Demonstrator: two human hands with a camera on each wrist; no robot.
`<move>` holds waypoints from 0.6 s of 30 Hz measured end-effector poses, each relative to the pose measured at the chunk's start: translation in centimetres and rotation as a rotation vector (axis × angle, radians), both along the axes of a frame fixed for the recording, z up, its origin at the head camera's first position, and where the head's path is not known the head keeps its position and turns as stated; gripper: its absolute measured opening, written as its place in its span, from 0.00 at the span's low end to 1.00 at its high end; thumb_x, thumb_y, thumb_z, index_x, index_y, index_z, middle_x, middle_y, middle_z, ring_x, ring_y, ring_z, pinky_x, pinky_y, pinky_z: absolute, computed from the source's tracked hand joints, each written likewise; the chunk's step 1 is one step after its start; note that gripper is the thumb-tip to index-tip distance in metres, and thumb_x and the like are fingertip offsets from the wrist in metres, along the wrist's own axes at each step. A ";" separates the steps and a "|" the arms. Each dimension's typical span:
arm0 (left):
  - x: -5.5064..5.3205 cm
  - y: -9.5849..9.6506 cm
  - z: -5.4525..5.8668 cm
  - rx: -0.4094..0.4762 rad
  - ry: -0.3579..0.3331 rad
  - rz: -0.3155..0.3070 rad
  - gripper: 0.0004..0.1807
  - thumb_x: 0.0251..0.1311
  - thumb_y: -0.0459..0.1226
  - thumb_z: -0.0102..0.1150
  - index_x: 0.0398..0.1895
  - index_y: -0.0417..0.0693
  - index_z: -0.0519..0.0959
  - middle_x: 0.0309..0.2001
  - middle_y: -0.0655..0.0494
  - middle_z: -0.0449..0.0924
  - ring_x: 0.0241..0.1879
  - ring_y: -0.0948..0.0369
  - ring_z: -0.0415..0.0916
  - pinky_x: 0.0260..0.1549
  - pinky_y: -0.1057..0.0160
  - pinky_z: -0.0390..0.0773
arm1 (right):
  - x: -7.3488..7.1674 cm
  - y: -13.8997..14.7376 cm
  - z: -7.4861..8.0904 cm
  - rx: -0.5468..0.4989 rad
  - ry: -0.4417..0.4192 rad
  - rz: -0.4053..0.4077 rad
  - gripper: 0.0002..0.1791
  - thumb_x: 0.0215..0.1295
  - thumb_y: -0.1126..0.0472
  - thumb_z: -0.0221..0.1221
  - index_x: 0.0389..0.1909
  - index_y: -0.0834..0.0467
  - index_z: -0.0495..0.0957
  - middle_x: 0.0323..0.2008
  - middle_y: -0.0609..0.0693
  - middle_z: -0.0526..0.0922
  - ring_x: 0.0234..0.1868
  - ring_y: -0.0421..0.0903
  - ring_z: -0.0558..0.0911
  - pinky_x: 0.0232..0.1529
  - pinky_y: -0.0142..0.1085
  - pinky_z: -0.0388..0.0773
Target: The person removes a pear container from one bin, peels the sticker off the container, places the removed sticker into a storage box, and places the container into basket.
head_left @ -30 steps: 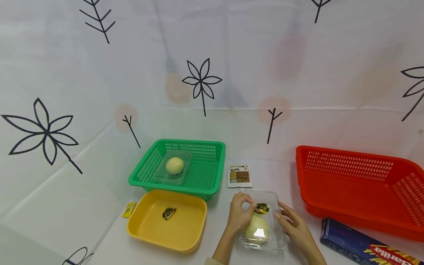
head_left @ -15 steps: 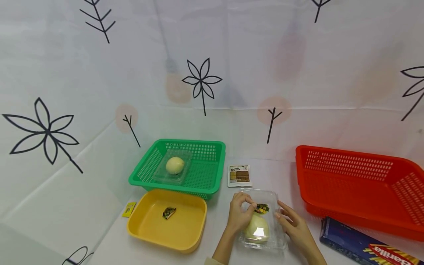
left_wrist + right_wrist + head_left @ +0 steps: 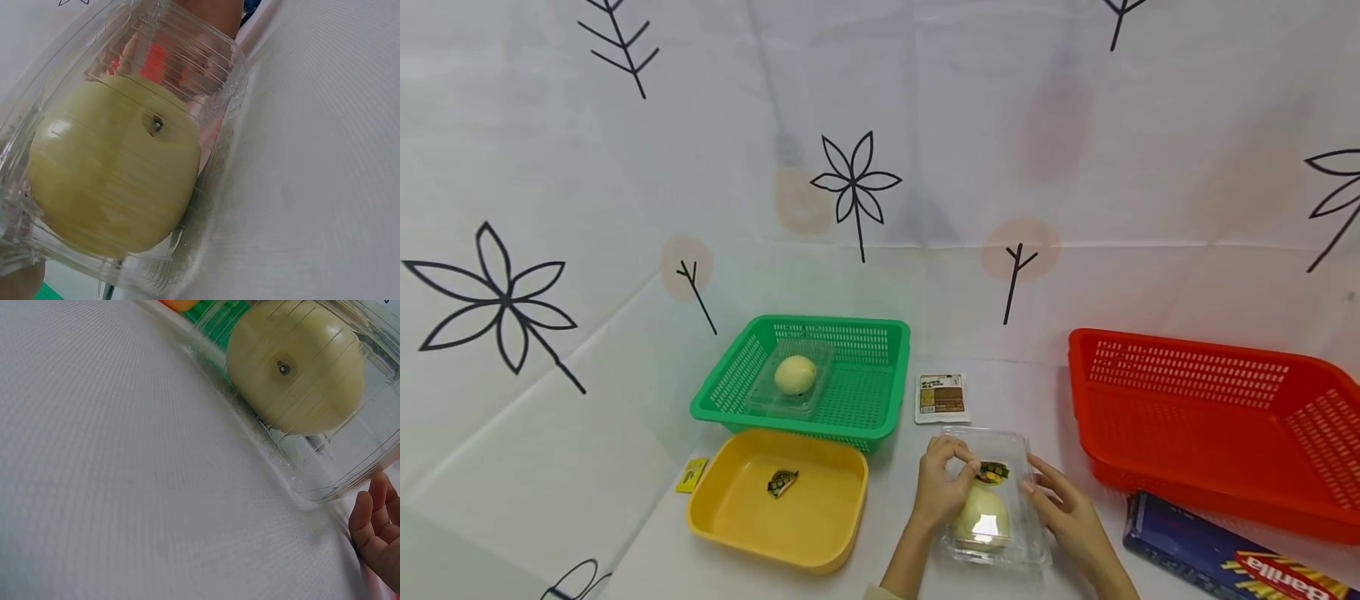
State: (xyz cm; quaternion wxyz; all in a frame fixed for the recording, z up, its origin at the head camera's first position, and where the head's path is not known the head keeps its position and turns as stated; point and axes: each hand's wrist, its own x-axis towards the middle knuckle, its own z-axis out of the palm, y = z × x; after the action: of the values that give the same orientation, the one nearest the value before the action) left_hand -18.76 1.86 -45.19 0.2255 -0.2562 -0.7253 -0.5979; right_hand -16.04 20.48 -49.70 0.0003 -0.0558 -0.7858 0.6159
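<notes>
A clear plastic clamshell container (image 3: 1026, 533) lies on the white table in the head view, with a round, pale yellow-green fruit (image 3: 982, 518) inside. On its lid is a small dark label (image 3: 995, 472) with green and yellow print. My left hand (image 3: 943, 482) pinches the label's left end between thumb and forefinger. At the container's right side, my right hand (image 3: 1070, 515) holds the edge, thumb by the lid. Both wrist views show the fruit through the ribbed plastic wall; in the right one, curled fingers (image 3: 377, 512) meet the container's side.
A yellow tub (image 3: 775, 542) at left holds a similar label (image 3: 782, 482). Behind it, a green basket (image 3: 865, 379) contains another boxed fruit (image 3: 795, 375). A flat packet (image 3: 942, 398) lies behind the container. At right are a red basket (image 3: 1180, 433) and a blue pasta box (image 3: 1195, 546). A yellow sachet (image 3: 692, 475) is far left.
</notes>
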 end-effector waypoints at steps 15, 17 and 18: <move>-0.1 0.0 -0.3 0.041 -0.024 -0.023 0.04 0.42 0.18 0.60 0.20 0.29 0.76 0.27 0.36 0.74 0.33 0.47 0.69 0.37 0.55 0.70 | 0.0 0.0 -0.1 0.003 0.012 0.001 0.30 0.66 0.55 0.56 0.67 0.59 0.62 0.54 0.64 0.72 0.41 0.43 0.77 0.32 0.34 0.72; 0.0 -0.1 -0.4 0.052 -0.062 -0.033 0.03 0.43 0.18 0.60 0.20 0.28 0.76 0.27 0.36 0.74 0.34 0.46 0.70 0.39 0.57 0.71 | 0.1 0.0 -0.1 -0.005 0.028 0.001 0.30 0.66 0.56 0.56 0.67 0.60 0.62 0.53 0.64 0.72 0.40 0.43 0.77 0.31 0.34 0.72; 0.0 -0.1 -0.4 0.057 -0.083 -0.037 0.03 0.44 0.19 0.60 0.21 0.28 0.76 0.28 0.36 0.75 0.34 0.46 0.70 0.40 0.59 0.71 | 0.1 -0.1 -0.1 -0.007 0.039 0.000 0.29 0.66 0.56 0.56 0.67 0.60 0.63 0.53 0.63 0.73 0.39 0.41 0.77 0.31 0.34 0.73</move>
State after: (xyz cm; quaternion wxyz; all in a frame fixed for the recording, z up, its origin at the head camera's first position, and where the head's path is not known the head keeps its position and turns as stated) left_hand -18.76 1.78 -45.55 0.1910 -0.2381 -0.7120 -0.6324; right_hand -15.96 20.42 -49.82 0.0152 -0.0439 -0.7836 0.6195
